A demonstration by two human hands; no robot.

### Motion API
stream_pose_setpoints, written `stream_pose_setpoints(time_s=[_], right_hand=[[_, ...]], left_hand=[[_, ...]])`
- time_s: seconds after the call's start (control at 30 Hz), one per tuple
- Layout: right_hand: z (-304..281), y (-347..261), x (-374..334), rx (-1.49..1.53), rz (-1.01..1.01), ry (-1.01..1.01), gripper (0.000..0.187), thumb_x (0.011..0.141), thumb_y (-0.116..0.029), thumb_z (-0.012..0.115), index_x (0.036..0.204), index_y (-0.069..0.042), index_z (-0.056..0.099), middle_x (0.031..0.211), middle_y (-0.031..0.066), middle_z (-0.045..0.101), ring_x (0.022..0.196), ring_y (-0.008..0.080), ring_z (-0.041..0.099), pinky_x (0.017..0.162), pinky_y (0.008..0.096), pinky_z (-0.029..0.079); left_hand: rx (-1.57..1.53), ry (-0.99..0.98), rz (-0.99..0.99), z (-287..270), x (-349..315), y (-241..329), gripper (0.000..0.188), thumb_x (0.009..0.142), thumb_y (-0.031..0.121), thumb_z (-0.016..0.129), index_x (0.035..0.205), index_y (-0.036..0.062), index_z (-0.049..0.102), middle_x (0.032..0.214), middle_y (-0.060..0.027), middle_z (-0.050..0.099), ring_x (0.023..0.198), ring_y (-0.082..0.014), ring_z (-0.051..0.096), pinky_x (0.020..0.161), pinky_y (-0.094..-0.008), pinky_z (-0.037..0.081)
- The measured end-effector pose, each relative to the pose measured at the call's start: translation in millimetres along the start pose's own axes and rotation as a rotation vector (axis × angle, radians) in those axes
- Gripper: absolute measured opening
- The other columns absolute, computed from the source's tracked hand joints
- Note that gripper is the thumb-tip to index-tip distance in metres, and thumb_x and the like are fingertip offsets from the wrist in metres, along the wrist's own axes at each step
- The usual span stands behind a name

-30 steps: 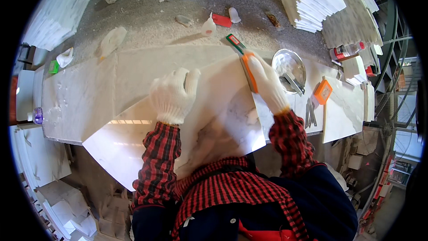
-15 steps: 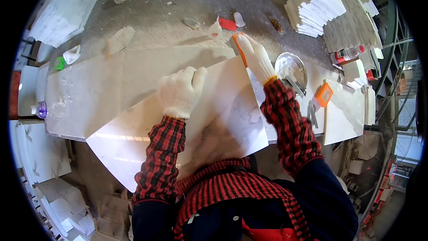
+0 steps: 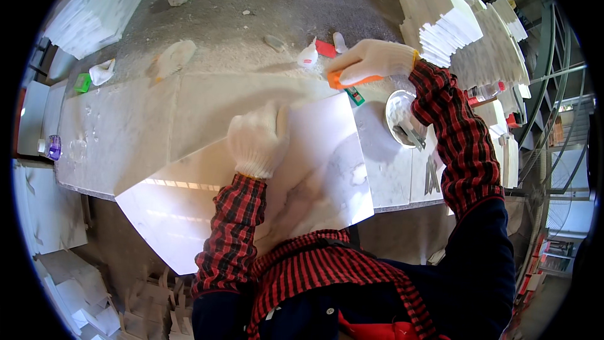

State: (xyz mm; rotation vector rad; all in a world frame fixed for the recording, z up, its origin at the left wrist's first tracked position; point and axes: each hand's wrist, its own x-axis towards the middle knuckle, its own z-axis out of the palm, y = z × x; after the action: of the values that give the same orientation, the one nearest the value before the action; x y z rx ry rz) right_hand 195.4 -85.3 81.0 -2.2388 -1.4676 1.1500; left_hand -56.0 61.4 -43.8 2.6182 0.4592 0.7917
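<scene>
A white, grey-veined marble-look slab point(image 3: 314, 176) lies aslant on the bench, its near side hanging over the front edge. My left hand point(image 3: 258, 141), in a white knit glove, is closed over the slab's far edge, the fingertips hidden. My right hand point(image 3: 374, 60), gloved too, holds an orange sanding block point(image 3: 352, 83) by the slab's far right corner. Whether the block touches that corner, I cannot tell. Beside it lies a small green tool point(image 3: 355, 96), partly covered by the block.
Right of the slab stands a round metal dish point(image 3: 397, 104) with a metal tool. A white squeeze bottle point(image 3: 307, 55) and a red piece point(image 3: 325, 48) lie beyond. Stacks of tiles rise at the far left point(image 3: 100, 9) and far right point(image 3: 440, 19). A purple bottle point(image 3: 53, 147) lies left.
My right hand has swung from along the slab's right edge to its far corner, turning the sanding block sideways and uncovering the green tool. My left hand keeps its hold.
</scene>
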Motion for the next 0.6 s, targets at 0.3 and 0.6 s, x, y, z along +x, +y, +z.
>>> stream_pose_setpoints(time_s=[0.3,0.6], right_hand=[[38.7,-22.3,45.4,-0.070,-0.187,-0.082,0.031,0.092,-0.040,0.063,0.099,-0.012,0.074,0.072,0.0070,0.064,0.070,0.0212,0.062,0.071,0.0368,0.046],[9.3,57.8,-14.0,0.031,0.039,0.358,0.039,0.088,-0.046,0.067,0.108,-0.015,0.078,0.098,0.0118,0.076,0.089,0.0286,0.071,0.082,0.0381,0.053]], left_hand=[[-0.003,-0.015,-0.019,-0.8,1.6,1.9,0.018,0.099,0.023,0.062,0.104,0.0107,0.073,0.070,-0.0136,0.069,0.063,-0.0342,0.066,0.062,-0.0456,0.049],[-0.057,-0.030,-0.050,-0.3,5.2,10.7,0.019,0.099,0.021,0.061,0.109,0.0132,0.075,0.071,-0.0118,0.072,0.061,-0.0297,0.068,0.063,-0.0444,0.047]])
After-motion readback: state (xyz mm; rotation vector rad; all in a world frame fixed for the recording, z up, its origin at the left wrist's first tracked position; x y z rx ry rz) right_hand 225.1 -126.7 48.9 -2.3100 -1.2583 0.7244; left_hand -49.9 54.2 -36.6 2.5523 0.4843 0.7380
